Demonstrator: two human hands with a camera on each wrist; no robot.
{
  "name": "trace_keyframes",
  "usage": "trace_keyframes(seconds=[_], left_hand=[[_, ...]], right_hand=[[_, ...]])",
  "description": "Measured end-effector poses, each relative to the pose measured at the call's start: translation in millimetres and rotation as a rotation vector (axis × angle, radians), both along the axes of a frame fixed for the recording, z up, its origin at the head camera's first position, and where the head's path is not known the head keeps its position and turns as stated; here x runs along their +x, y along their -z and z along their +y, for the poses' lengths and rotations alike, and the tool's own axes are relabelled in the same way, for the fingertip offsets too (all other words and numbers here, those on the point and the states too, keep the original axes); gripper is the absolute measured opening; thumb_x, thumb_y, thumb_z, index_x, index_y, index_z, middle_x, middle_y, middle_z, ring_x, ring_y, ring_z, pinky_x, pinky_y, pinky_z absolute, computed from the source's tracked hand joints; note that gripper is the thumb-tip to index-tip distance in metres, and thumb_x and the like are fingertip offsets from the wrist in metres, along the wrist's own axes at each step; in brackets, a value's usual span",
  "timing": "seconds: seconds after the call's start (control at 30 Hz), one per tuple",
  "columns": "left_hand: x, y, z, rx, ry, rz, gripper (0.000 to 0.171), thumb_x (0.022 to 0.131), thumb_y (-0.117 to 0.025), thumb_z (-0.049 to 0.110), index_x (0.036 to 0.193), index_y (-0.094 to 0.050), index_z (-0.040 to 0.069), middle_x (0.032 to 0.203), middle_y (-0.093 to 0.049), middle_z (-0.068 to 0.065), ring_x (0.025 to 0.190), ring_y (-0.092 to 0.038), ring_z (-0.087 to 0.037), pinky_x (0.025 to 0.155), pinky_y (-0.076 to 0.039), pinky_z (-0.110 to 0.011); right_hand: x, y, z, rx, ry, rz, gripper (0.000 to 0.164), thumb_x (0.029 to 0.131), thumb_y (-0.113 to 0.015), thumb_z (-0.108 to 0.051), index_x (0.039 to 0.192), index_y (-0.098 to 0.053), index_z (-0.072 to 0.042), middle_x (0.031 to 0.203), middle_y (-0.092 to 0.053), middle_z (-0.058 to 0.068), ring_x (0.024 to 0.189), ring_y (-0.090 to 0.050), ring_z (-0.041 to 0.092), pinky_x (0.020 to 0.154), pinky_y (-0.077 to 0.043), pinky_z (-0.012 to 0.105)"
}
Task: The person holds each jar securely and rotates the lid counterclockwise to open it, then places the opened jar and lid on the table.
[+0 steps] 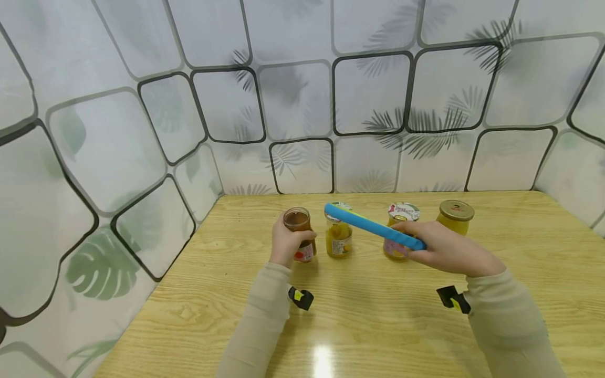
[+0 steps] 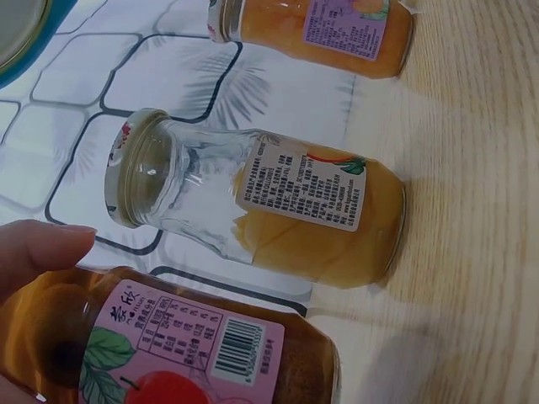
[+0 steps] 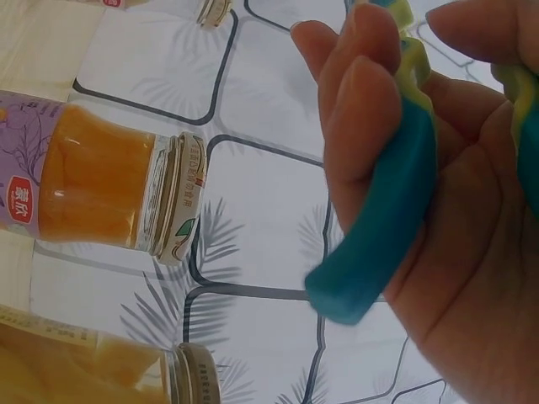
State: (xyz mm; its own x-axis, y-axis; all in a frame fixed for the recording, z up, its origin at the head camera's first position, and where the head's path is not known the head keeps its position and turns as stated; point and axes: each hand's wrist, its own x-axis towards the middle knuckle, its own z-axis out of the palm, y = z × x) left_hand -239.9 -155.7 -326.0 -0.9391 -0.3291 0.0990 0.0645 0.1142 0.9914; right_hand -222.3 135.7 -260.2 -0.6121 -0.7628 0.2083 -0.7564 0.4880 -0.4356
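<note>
- While the uncapped brown jar (image 1: 300, 226) is held in the left grip (image 1: 287, 244), a blue tool (image 1: 375, 227) is clasped by the right grip (image 1: 437, 247).
- One jar seems done.
- Three, lidded, seem left: pale jar (image 1: 338, 241) beside the left grip, orange jar (image 1: 396, 251) and yellow jar (image 1: 455, 223) beyond the right grip.

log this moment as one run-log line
left hand: holds open jar | right hand: grips blue tool | three lidded jars: upright on table
</note>
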Motion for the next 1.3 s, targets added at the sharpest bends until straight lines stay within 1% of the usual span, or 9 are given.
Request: trace_keyframes(seconds=[0.13, 0.5, 0.7, 0.93, 1.3], left_hand=[[-1.1, 0.7, -0.6, 0.001, -0.025, -0.012, 0.063, 0.058, -0.074, -0.007, 0.115, -0.051, 0.006, 0.105, -0.056, -0.010, 0.095, -0.053, -0.025, 0.080, -0.045, -0.039], [-2.4, 1.6, -1.5, -0.036, -0.056, -0.047, 0.065, 0.057, -0.072, -0.009, 0.117, -0.050, 0.004, 0.105, -0.057, -0.012, 0.094, -0.053, -0.027, 0.079, -0.046, -0.040], [-2.4, 1.0, 0.0, -0.045, -0.056, -0.070, 0.065, 0.058, -0.073, -0.008, 0.117, -0.049, 0.005, 0.106, -0.056, -0.012, 0.096, -0.053, -0.028, 0.079, -0.046, -0.041], [-3.9, 4.7, -0.6, -0.053, -0.047, -0.097, 0.069, 0.059, -0.073, -0.007, 0.122, -0.046, 0.005, 0.109, -0.055, -0.012, 0.097, -0.052, -0.027, 0.079, -0.046, -0.040], [-3.6, 5.2, 0.1, -0.063, -0.047, -0.095, 0.069, 0.059, -0.073, -0.006, 0.121, -0.047, 0.005, 0.109, -0.055, -0.012, 0.098, -0.052, -0.028, 0.080, -0.045, -0.041]], right_hand=[[0.5, -0.8, -0.1, 0.007, 0.011, -0.004, 0.025, 0.083, -0.059, -0.007, 0.108, -0.053, -0.005, 0.078, -0.052, -0.006, 0.060, -0.042, 0.004, 0.050, -0.038, 0.022], [-0.1, 0.1, 0.5, 0.025, 0.029, -0.031, 0.025, 0.083, -0.059, -0.008, 0.108, -0.053, -0.005, 0.075, -0.050, -0.007, 0.058, -0.041, 0.005, 0.050, -0.037, 0.023], [-0.3, 0.4, 1.1, 0.030, 0.036, -0.026, 0.025, 0.083, -0.059, -0.007, 0.107, -0.054, -0.005, 0.076, -0.052, -0.007, 0.059, -0.042, 0.004, 0.050, -0.038, 0.023], [0.0, 0.4, 0.9, 0.048, 0.040, -0.029, 0.028, 0.083, -0.059, -0.008, 0.111, -0.053, -0.005, 0.082, -0.056, -0.005, 0.062, -0.045, 0.005, 0.053, -0.039, 0.023], [0.6, -0.8, 0.3, 0.062, 0.044, -0.039, 0.029, 0.081, -0.059, -0.006, 0.109, -0.053, -0.004, 0.083, -0.056, -0.004, 0.062, -0.045, 0.006, 0.053, -0.039, 0.024]])
